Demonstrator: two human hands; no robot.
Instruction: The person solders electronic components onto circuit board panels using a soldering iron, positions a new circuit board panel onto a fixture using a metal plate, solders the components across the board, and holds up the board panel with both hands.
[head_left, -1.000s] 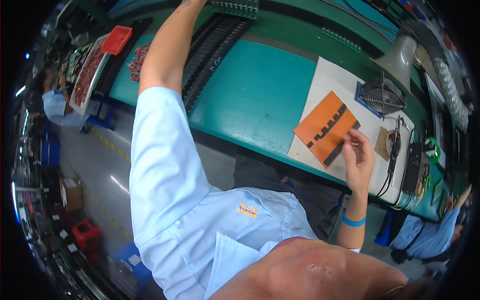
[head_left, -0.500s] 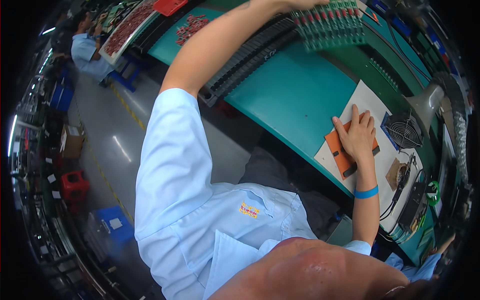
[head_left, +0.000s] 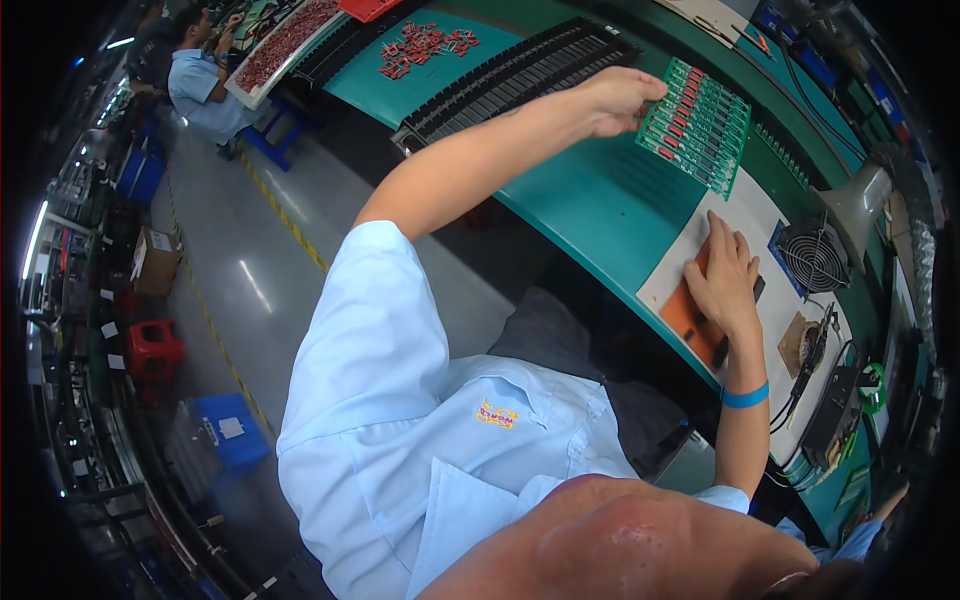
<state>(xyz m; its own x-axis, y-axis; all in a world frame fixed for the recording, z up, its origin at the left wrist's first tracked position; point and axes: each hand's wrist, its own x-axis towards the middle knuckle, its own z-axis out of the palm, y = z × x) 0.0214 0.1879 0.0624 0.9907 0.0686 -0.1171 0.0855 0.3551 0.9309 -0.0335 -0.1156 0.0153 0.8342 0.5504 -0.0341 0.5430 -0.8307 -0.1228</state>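
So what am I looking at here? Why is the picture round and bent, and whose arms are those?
There is no machine here: a person works with bare hands, and a wide fisheye camera worn on their head looks down, which bends straight edges. That is why you see the person's own head and pale blue shirt at the bottom. The left hand reaches far out and holds a green circuit board panel with rows of red parts by its edge. The right hand, with a blue wristband, lies flat on an orange fixture resting on a white mat. The teal bench also carries a small black fan, long black trays and a scatter of red parts. Another person sits further along.
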